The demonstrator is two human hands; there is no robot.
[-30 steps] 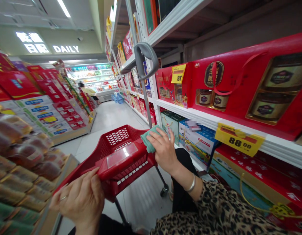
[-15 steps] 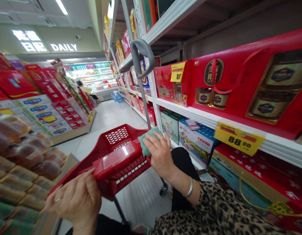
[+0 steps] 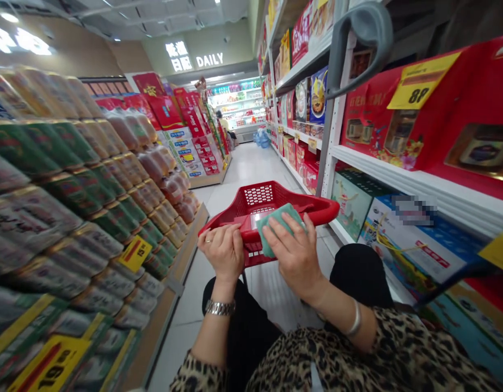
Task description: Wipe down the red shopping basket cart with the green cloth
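Note:
A red plastic shopping cart (image 3: 257, 193) with a perforated basket stands in front of my knees. My left hand (image 3: 225, 250) is wrapped round the left end of its red handle bar (image 3: 328, 212). A green cloth (image 3: 282, 220) lies folded over the middle of that bar. On top of the cloth rests my right hand (image 3: 294, 245), its fingers pressing it against the bar and partly hiding it. Beyond the right hand, the bar's right end is uncovered.
Stacked packs of drinks (image 3: 88, 179) line the left side. At right, a white shelf (image 3: 382, 169) holds red gift boxes (image 3: 392, 125) and a blue-topped carton (image 3: 415, 234). A grey loop handle (image 3: 341, 46) is near the shelf. The aisle floor (image 3: 239, 163) runs ahead to a refrigerated display.
The view has swung left, bringing more drink packs into sight. The cloth and my right hand have shifted from the bar's right part to its middle, nearer my left hand.

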